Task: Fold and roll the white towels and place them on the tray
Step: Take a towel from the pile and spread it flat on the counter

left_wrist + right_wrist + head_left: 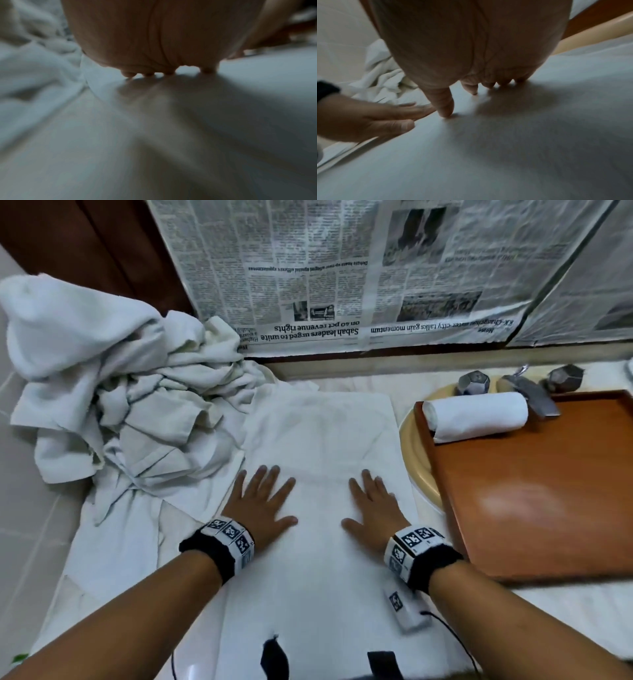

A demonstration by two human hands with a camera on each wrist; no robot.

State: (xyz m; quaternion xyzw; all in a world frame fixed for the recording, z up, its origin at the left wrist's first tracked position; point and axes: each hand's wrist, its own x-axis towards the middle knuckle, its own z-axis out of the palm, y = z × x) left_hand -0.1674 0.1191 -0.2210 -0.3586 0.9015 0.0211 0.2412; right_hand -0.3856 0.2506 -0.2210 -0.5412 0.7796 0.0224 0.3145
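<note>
Both forearms enter from 6 o'clock, each with a black wristband (433, 568) that carries printed square markers. Left hand (262, 501) and right hand (373, 508) lie palm down, fingers spread and straight, side by side on the flat white towel (318, 440) in the middle of the counter. From the wrist views, the fingertips (447, 113) touch the cloth and nothing is held. At 10 o'clock from the hands, a heap of crumpled white towels (113, 392) sits, touching the flat towel's left edge. At 3 o'clock stands the brown wooden tray (534, 494), which rests over a cream basin (412, 460). One rolled towel (476, 416) lies in the tray's far corner, near the metal tap (527, 392). Newspaper sheets (342, 268) cover the wall at 12 o'clock.
</note>
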